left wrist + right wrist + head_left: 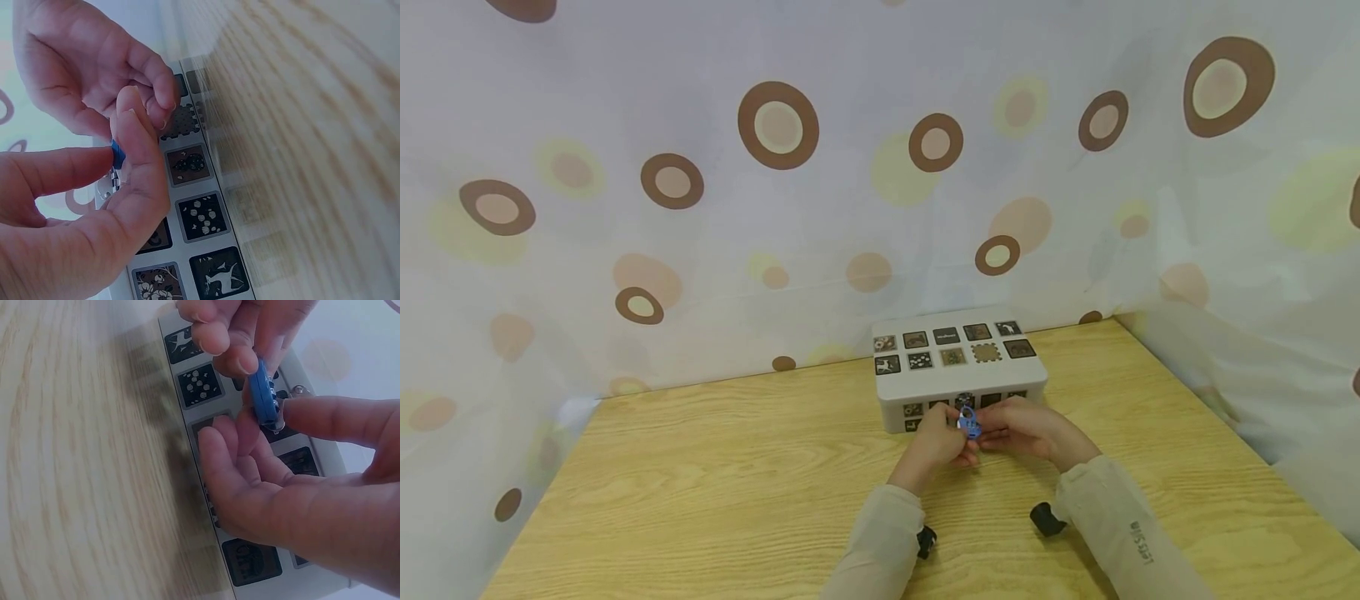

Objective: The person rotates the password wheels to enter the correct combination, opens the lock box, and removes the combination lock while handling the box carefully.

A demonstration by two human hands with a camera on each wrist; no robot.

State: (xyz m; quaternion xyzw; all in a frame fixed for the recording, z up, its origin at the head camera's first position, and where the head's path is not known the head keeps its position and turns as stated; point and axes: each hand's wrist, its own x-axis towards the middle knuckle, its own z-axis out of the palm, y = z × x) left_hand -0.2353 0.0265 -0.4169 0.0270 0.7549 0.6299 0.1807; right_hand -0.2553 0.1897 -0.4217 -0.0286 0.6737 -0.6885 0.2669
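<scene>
A small blue combination padlock (970, 426) hangs at the metal clasp (966, 399) on the front of a white box (917, 383) with dark picture squares. From the left side, my left hand (937, 442) pinches it between thumb and fingers. My right hand (1028, 427) holds it from the right, with the thumb against the number-dial side in the right wrist view and the other fingers curled behind. That view shows the padlock (264, 399) edge-on between both hands. In the left wrist view, fingers hide most of the padlock (117, 155).
The box stands at the back of a wood-grain table (722, 483), close to a white curtain (820, 225) with brown and yellow circles. More curtain hangs along the right side. Black wrist devices (1047, 519) show below both sleeves.
</scene>
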